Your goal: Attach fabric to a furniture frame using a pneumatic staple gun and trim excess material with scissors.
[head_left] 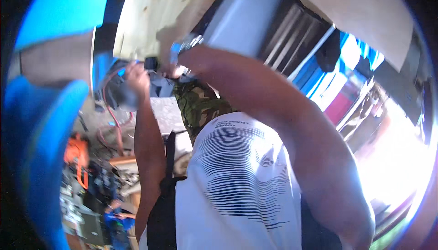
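Observation:
My left hand [138,80] is raised near the lower edge of a pale wooden board [153,17]. Its fingers look curled together, and motion blur hides what they hold, if anything. My right hand [172,70] reaches across from the right, just beside the left one, under the same board. A metal wristwatch [189,44] sits on that wrist. The right fingers are mostly hidden and smeared. Between the two hands is a small dark block-shaped thing [151,63], whose kind I cannot make out.
A grey-blue panel [244,15] and dark slats [294,33] stand beyond my right arm. On the left is a large blue curved thing [34,159]. Below lie a red hose [117,131], an orange item [77,152] and cluttered tools on the floor.

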{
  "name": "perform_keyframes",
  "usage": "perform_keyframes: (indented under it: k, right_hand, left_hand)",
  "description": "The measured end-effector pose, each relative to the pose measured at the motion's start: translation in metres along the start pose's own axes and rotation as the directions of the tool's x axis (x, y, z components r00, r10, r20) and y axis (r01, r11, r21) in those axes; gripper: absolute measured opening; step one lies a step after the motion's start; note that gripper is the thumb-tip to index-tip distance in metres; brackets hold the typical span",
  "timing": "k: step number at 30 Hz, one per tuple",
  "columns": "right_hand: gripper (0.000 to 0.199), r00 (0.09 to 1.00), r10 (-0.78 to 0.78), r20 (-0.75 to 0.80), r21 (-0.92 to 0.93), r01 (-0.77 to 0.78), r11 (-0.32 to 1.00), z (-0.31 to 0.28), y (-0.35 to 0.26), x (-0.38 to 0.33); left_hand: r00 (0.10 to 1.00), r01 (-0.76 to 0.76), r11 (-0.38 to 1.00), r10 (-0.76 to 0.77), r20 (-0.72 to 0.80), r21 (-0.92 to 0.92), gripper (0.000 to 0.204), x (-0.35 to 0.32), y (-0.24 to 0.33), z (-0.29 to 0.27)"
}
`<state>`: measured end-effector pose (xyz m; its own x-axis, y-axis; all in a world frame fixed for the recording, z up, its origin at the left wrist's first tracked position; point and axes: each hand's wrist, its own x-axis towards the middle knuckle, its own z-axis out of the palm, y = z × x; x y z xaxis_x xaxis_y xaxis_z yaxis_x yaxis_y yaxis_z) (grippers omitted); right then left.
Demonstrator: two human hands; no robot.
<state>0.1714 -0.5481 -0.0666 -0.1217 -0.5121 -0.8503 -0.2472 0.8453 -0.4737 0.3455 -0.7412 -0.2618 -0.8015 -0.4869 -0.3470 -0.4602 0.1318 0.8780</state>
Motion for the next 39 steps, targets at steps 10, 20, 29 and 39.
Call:
perform_keyframes:
  k: [10, 20, 29, 39]
  right_hand:
    - [0.059, 0.965, 0.262, -0.018, 0.494, -0.219, 0.841, 0.12, 0.06, -0.257]
    - [0.055, 0.623, 0.782, 0.003, 0.994, -0.089, 0.067, 0.449, 0.158, -0.46]
    - [0.076, 0.603, 0.747, 0.28, 0.955, -0.097, -0.28, 0.642, 0.199, -0.477]
    - [0.087, 0.603, 0.759, 0.245, 0.96, -0.042, -0.277, 0.697, 0.206, -0.406]
  left_hand:
    - [0.701, -0.619, 0.78, 0.494, 0.514, 0.094, 0.043, -0.098, 0.223, 0.127]
    - [0.701, -0.206, 0.924, -0.09, 0.708, 0.322, 0.047, -0.174, 0.204, 0.16]
    - [0.788, -0.182, 0.784, -0.245, 0.565, 0.594, 0.06, -0.26, 0.284, 0.168]
    - [0.563, -0.071, 0.729, -0.534, 0.631, 0.681, 0.053, -0.274, 0.504, 0.11]
